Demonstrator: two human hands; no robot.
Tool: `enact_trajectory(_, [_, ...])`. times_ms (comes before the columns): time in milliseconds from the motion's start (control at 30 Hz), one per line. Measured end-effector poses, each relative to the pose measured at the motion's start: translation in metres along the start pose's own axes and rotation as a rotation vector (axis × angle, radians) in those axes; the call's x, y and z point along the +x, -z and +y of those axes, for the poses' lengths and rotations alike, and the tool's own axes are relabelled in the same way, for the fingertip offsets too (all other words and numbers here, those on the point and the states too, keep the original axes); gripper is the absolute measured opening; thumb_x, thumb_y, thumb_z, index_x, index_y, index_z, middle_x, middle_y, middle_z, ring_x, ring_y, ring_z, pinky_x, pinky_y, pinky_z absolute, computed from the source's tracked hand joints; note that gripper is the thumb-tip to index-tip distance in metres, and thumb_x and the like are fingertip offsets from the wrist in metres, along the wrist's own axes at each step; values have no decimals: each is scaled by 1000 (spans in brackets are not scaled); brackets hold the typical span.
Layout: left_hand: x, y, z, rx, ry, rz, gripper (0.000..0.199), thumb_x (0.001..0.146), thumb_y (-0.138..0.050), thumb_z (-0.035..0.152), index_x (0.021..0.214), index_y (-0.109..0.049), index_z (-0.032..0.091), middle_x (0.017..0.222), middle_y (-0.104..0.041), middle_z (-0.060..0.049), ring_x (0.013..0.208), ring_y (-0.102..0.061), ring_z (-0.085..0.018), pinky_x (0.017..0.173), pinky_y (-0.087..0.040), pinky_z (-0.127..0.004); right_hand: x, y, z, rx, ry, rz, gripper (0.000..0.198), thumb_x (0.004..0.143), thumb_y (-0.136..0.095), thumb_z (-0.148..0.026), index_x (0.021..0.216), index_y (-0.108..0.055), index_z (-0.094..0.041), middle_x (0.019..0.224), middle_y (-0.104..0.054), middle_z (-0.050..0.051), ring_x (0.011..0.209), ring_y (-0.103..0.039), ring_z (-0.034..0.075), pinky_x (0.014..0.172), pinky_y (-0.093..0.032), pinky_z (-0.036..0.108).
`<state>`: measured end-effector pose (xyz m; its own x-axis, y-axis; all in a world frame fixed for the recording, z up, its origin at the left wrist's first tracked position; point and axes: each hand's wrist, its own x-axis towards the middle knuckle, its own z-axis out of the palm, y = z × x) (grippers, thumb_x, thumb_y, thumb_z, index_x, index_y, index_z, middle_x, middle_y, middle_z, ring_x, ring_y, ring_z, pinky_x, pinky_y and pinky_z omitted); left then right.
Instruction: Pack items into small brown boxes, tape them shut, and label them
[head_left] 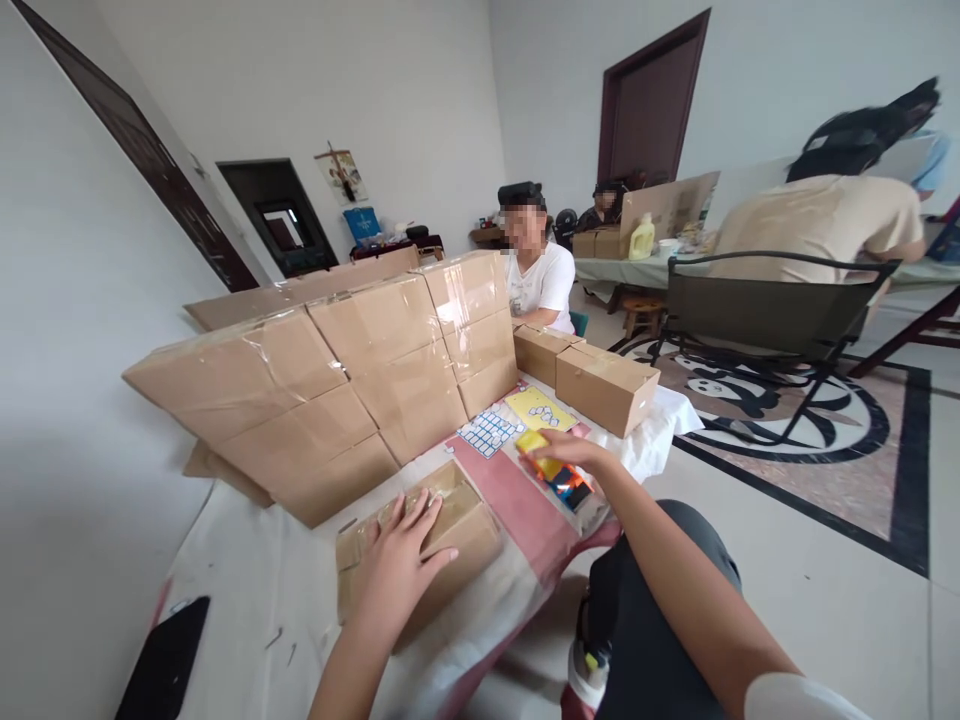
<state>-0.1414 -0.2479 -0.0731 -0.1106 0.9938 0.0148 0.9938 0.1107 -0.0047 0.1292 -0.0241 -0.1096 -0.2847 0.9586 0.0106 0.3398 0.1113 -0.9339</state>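
My left hand (403, 552) lies with spread fingers on top of a brown cardboard box (457, 565) near the table's front edge. Part of the box's top shows clear tape and looks partly open. My right hand (566, 450) is closed around a small yellow blocky object (534, 443), whose exact kind I cannot make out. Right below that hand is an orange, blue and black item (568, 488), partly covered by my fingers. Just beyond lie a sheet with a blue grid (491, 430) and a yellow sheet with white shapes (541, 408).
A wall of stacked, taped cartons (390, 350) runs along the table's far left. Two longer cartons (606, 385) stand at the back right. A black phone-like slab (166, 660) lies at lower left. A person in white (551, 285) sits opposite; a folding chair (772, 310) is at right.
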Motion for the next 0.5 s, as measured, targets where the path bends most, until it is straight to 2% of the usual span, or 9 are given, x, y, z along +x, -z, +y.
enact_trajectory(100, [1,-2,-4,24,-8,70,56,92,-58,40,146,-51,31,157,-44,-3,149,-35,-35,116,-35,-61,-7,-9,-4,78,4,-222,50,50,-86,-19,98,-71,-18,80,-73,2,68,-67,20,63,-53,30])
enact_trajectory(167, [-1,-8,-4,34,-19,126,54,92,-58,41,144,-53,32,155,-48,-3,148,-38,-35,116,-38,-59,-12,-17,-8,128,14,-279,47,53,-84,-21,97,-68,-20,74,-71,-1,62,-65,18,57,-51,27])
enact_trajectory(300, [-5,-18,-3,77,-30,243,52,90,-58,42,141,-58,30,152,-52,-3,143,-45,-37,115,-38,-60,-18,-41,-20,230,49,-291,44,65,-81,-37,97,-56,-22,74,-69,-2,62,-66,18,54,-50,28])
enact_trajectory(367, [-9,-22,-1,79,-93,346,50,89,-57,45,137,-62,30,148,-56,-3,139,-50,-36,114,-39,-59,-22,-57,-30,330,69,-290,44,70,-78,-45,94,-48,-25,70,-66,-4,59,-65,18,53,-50,28])
enact_trajectory(433, [-13,-22,2,53,-168,476,49,90,-55,51,133,-65,30,140,-64,-3,129,-60,-33,105,-47,-50,-31,-69,-42,490,123,-281,45,74,-75,-50,90,-40,-27,68,-62,-6,55,-62,16,52,-48,28])
enact_trajectory(500, [-13,-21,6,18,-206,595,49,91,-55,54,133,-65,32,133,-69,-4,113,-69,-29,88,-53,-40,-45,-75,-55,654,198,-280,46,78,-72,-53,87,-34,-28,68,-59,-7,55,-61,14,51,-47,26])
